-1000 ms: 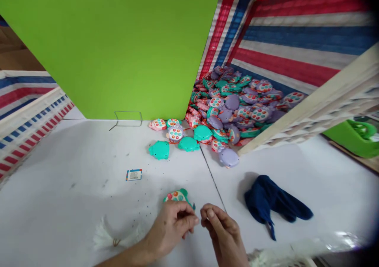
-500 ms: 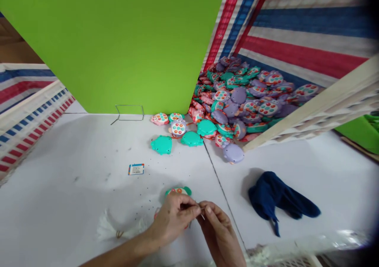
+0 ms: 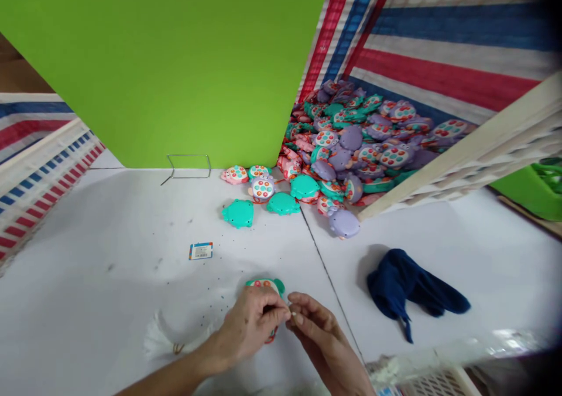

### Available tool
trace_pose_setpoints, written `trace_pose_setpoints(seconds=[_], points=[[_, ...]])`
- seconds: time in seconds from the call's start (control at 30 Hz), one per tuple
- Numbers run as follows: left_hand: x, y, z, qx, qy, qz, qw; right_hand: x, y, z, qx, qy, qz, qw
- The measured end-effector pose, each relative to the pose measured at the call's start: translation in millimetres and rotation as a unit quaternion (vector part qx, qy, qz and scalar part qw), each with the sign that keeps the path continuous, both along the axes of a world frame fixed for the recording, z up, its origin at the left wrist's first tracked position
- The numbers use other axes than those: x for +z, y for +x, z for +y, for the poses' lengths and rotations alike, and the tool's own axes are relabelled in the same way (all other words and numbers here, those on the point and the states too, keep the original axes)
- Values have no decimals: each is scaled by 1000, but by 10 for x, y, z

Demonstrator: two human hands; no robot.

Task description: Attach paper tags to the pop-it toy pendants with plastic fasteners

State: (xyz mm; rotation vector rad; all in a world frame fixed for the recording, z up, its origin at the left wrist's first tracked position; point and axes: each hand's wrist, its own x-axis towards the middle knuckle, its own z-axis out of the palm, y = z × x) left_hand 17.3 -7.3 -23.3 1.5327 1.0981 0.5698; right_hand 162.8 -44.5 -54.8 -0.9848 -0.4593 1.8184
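My left hand (image 3: 250,328) grips a small teal toy (image 3: 267,284) with coloured buttons, low on the white table (image 3: 109,255). A bit of red cord shows under the fingers. My right hand (image 3: 318,334) meets it fingertip to fingertip, pinching something tiny and pale that I cannot make out. A bundle of white plastic ties (image 3: 164,340) lies just left of my left wrist. A large heap of teal, purple and pink toys (image 3: 360,144) spills from the striped sack at the back.
Loose toys (image 3: 239,213) lie in front of the heap. A barcode label (image 3: 201,251) sits mid-table and a dark blue cloth (image 3: 410,290) to the right. A green board (image 3: 175,62) stands behind, a white lattice crate (image 3: 483,150) right, a basket corner (image 3: 434,381) below.
My hands have stayed together over the teal toy, shifting slightly. The view has drifted a little to the right and down.
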Motion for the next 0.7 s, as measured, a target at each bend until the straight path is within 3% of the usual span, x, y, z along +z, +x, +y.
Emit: trace_pose_setpoints(seconds=[0.23, 0.47, 0.57, 0.7], points=[[47, -47, 7, -36, 20, 13, 999, -12, -35, 5, 60, -31, 27, 997], [-33, -194, -54, 11, -140, -77, 987, -108, -256, 60, 35, 37, -104, 993], [102, -519, 75, 107, -157, -115, 975, -129, -336, 132, 7, 102, -156, 982], [575, -1403, 418, 273, -52, -106, 955, -268, -204, 228, -40, 120, -247, 961]])
